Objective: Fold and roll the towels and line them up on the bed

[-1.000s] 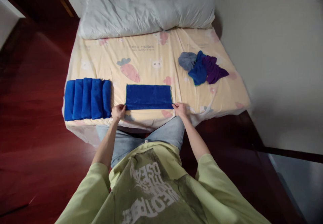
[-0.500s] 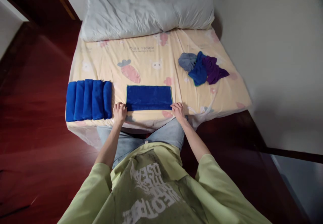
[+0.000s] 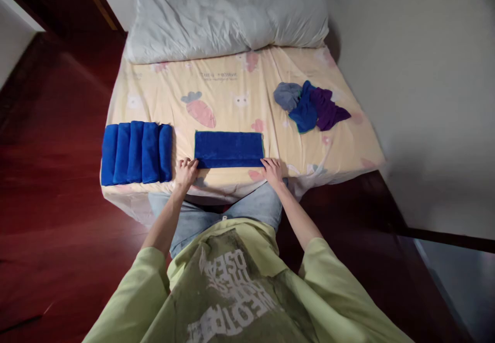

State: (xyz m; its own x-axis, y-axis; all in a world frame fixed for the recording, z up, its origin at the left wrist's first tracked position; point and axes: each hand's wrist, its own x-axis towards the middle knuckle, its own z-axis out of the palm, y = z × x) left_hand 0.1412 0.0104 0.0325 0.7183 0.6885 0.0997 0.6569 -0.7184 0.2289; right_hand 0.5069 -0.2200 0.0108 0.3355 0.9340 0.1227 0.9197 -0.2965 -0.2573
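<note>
A blue towel (image 3: 229,146) with a thin green edge lies flat on the bed in front of me, its near side folded over in a narrow strip. At its near left corner, my left hand (image 3: 187,172) pinches the folded edge. My right hand (image 3: 273,170) grips the near right corner in the same way, fingers closed. Left of my left hand sits a row of several rolled blue towels (image 3: 136,152), side by side. Farther off to the right is a crumpled heap with a grey cloth (image 3: 286,95), a blue cloth (image 3: 303,112) and a purple cloth (image 3: 327,109).
The bed (image 3: 154,95) has a pale yellow sheet printed with carrots and rabbits. A grey-white quilt (image 3: 224,18) is piled along its far side. A wall (image 3: 417,85) stands to the right, and dark red floor (image 3: 58,178) shows at the left.
My left hand has shifted slightly right and up along the towel's near edge. The near fold has been turned slightly farther over. The rolled towels and the heap stay put.
</note>
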